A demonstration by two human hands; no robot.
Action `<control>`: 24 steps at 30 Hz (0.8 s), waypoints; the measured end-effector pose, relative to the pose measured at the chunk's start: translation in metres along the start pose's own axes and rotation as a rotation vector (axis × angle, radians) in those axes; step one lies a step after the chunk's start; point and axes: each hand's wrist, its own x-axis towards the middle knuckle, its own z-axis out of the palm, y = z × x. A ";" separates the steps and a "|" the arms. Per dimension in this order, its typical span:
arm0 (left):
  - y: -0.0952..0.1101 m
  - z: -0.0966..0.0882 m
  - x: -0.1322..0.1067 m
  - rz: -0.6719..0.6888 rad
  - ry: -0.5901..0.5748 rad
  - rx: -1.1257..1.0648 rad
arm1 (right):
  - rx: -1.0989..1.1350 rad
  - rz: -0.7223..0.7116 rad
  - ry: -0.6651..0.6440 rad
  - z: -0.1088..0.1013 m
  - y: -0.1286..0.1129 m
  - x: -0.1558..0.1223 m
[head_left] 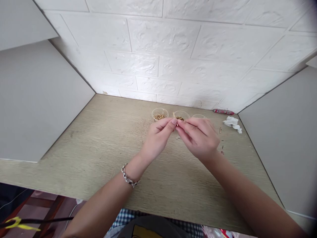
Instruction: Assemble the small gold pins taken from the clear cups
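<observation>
My left hand (159, 135) and my right hand (199, 135) meet fingertip to fingertip over the desk, both pinched closed. Whatever sits between the fingertips is too small to make out. Just behind my left hand stands a clear plastic cup (159, 110) with thin golden-brown pieces in it. A second clear cup (184, 113), holding darker greenish-brown pieces, is partly covered by my fingers. Behind my right hand only the rim of a third clear cup (199, 116) shows; its contents are hidden. A silver chain bracelet (129, 178) circles my left wrist.
Crumpled white tissue (232, 122) lies at the right, near a red patterned tube-like item (223, 112) along the wall. Brown crumbs (141, 128) are scattered left of the cups. Grey panels (42, 99) border the wooden desk (99, 142) on both sides; a white brick-patterned wall (148, 36) stands behind.
</observation>
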 end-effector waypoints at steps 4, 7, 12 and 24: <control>0.000 0.002 -0.001 -0.040 0.005 -0.014 | -0.034 0.064 -0.037 0.001 -0.002 -0.003; 0.000 0.003 -0.001 -0.049 -0.008 -0.032 | 0.019 0.135 -0.042 0.002 -0.004 -0.002; 0.003 0.004 -0.004 -0.037 -0.044 0.031 | 0.300 0.428 0.068 -0.001 -0.012 0.009; -0.011 0.005 0.001 -0.203 -0.081 0.306 | 0.777 1.062 -0.235 -0.019 0.018 -0.020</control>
